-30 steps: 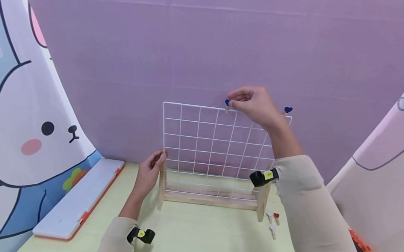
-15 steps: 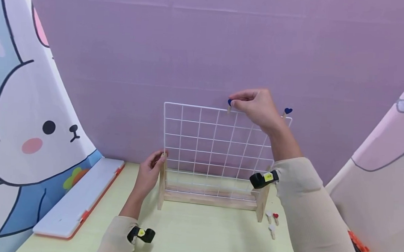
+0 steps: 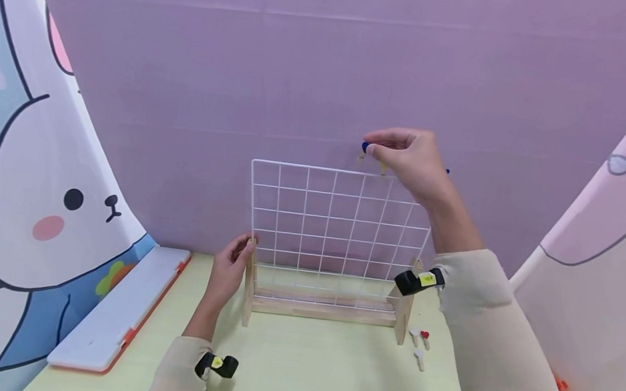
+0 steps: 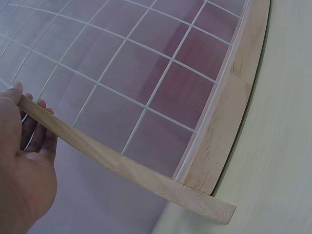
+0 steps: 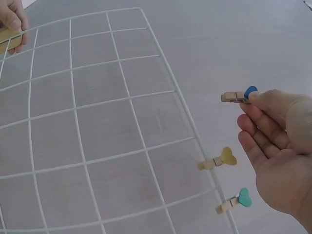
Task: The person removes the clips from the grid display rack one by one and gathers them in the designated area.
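Observation:
My right hand (image 3: 411, 162) pinches a small wooden clothespin (image 5: 236, 97) with a blue heart between thumb and fingers. It is above the top wire of a white wire grid (image 3: 298, 165), with a gap to the wire in the right wrist view. Clipped along that wire are clothespins with a yellow heart (image 5: 228, 156) and a teal heart (image 5: 244, 197). My left hand (image 3: 228, 267) holds the top of the left upright (image 4: 122, 163) of the grid's wooden stand (image 3: 323, 311), thumb on one side and fingers behind. Another blue heart (image 3: 447, 171) peeks out behind my right wrist.
Right of the stand lie loose clothespins, one with a red heart (image 3: 425, 338) and two with white hearts (image 3: 418, 359). A long white case (image 3: 119, 312) with red edging lies on the table's left. A purple cloth (image 3: 245, 70) hangs behind.
My right hand has lifted the blue-heart clothespin up off the top wire and slightly right. The yellow heart has come into view beneath the hand. My left hand stays on the upright.

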The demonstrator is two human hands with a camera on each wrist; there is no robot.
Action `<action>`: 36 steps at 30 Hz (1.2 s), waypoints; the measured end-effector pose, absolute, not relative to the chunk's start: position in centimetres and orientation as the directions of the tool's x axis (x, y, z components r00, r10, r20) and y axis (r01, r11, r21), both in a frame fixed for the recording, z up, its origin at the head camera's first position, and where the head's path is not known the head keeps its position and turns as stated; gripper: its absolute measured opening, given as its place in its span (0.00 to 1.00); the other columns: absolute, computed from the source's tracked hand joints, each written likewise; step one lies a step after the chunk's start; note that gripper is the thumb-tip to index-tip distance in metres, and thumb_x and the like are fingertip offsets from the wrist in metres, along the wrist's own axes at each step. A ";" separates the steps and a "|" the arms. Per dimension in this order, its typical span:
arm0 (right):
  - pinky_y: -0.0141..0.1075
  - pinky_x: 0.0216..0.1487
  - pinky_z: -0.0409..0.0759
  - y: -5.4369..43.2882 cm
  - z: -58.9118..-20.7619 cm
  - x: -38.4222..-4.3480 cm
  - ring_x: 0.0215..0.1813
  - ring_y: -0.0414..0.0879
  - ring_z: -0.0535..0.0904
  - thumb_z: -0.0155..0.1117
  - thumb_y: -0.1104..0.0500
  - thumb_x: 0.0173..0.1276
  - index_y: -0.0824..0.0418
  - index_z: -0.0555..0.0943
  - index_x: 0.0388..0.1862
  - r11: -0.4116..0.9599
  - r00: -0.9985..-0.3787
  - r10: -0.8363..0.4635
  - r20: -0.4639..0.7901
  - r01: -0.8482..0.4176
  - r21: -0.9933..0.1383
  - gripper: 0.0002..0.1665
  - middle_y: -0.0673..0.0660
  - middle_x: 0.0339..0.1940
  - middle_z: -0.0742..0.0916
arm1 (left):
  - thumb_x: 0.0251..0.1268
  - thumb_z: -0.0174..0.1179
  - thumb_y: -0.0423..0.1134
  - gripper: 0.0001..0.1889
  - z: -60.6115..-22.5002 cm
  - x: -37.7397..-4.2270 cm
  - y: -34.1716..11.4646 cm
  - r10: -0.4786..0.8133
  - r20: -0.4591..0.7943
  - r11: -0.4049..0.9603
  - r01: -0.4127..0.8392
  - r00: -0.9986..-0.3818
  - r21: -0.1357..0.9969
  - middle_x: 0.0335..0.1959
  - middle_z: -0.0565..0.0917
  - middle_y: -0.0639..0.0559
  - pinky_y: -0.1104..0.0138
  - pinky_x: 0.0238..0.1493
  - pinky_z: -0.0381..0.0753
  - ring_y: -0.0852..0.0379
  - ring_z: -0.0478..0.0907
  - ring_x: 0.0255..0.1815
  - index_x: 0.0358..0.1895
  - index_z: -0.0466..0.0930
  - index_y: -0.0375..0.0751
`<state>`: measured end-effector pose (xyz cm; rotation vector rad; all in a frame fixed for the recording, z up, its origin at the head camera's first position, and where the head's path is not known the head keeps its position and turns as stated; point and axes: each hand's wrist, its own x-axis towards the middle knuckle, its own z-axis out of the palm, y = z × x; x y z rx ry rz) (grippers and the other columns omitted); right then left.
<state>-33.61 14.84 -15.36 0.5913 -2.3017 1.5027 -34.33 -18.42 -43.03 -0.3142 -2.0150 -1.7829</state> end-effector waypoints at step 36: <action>0.21 0.56 0.79 21.8 -21.3 -31.0 0.54 0.34 0.85 0.70 0.52 0.73 0.59 0.88 0.55 0.477 -0.873 -0.145 0.465 -0.473 -0.740 0.18 0.39 0.46 0.92 | 0.81 0.56 0.43 0.20 -42.8 -33.9 -19.0 -0.118 0.448 0.154 0.429 -0.886 0.890 0.64 0.83 0.38 0.84 0.54 0.76 0.75 0.78 0.54 0.65 0.78 0.36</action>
